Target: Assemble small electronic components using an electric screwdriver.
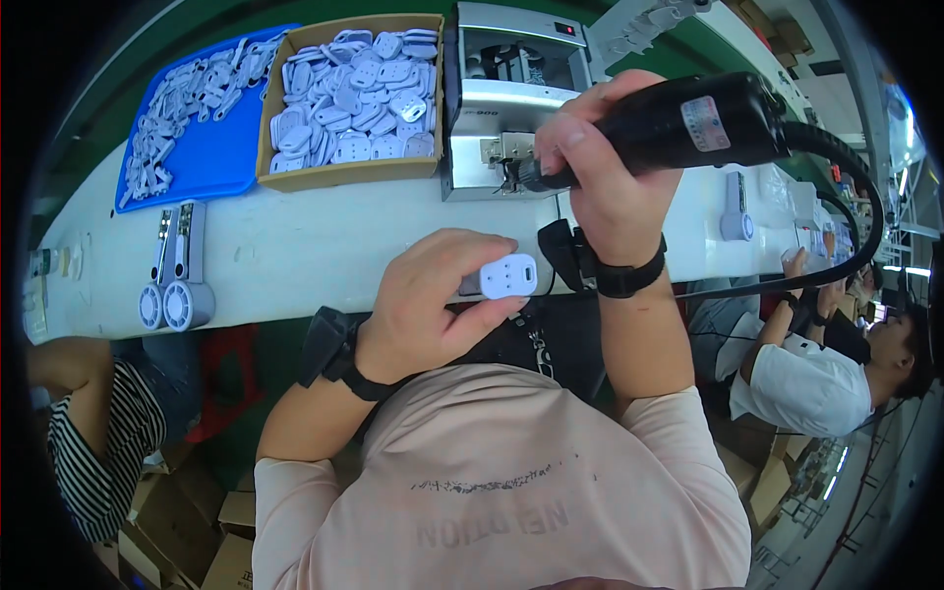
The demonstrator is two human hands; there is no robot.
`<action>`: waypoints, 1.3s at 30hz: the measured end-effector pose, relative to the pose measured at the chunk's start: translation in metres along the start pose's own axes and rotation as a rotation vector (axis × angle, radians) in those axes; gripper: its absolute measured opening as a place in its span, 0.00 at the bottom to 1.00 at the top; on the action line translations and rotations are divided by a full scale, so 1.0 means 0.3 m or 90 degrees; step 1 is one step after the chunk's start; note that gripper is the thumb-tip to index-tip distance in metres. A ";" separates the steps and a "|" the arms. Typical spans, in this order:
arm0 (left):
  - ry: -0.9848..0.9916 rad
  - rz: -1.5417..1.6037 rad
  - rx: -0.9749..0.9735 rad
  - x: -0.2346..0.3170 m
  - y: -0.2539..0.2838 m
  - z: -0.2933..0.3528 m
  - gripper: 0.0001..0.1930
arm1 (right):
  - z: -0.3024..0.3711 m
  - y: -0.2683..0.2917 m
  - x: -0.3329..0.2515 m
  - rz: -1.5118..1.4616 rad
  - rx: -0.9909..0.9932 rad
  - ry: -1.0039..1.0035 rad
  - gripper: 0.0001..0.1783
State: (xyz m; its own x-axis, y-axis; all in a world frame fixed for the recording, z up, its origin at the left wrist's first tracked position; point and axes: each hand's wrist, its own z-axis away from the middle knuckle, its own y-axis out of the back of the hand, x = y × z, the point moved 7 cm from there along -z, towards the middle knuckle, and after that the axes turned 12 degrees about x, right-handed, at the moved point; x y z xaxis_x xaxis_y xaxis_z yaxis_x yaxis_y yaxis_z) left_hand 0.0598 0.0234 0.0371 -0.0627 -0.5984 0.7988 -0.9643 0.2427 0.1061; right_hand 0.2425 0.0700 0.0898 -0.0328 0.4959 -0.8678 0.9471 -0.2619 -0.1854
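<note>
My left hand (pixel 433 300) grips a small white plastic part (pixel 507 276) with rounded corners and small holes, held at the front edge of the white bench (pixel 315 246). My right hand (pixel 605 167) is wrapped around a black electric screwdriver (pixel 688 123), raised above the bench with its tip pointing left toward a grey metal machine (pixel 511 93). A thick black cable (pixel 846 197) loops from the tool's rear to the right. Both wrists wear black bands.
A cardboard box (pixel 349 98) full of several white parts and a blue tray (pixel 202 118) with more stand at the back left. Two grey handheld pieces (pixel 177 270) lie at the left. A person in a striped shirt (pixel 108 433) sits left; another in white (pixel 816 383) right.
</note>
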 end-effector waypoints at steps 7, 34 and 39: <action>0.007 0.032 0.015 -0.011 -0.011 -0.009 0.21 | 0.087 0.051 0.003 0.066 0.033 -0.201 0.21; 0.034 0.084 0.050 -0.018 -0.027 -0.017 0.19 | 0.042 -0.172 -0.310 -0.056 -0.222 -0.043 0.22; 0.031 0.060 0.016 -0.020 -0.033 0.000 0.25 | 0.034 -0.158 -0.320 -0.099 -0.291 -0.058 0.24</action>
State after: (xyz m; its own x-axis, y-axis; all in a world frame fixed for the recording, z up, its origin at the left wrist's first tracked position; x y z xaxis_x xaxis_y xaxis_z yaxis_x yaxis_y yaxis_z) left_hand 0.0696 0.0246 0.0312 -0.1409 -0.5358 0.8325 -0.9609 0.2764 0.0153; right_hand 0.1976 0.0264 0.1772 -0.1932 0.4202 -0.8866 0.9714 0.2091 -0.1125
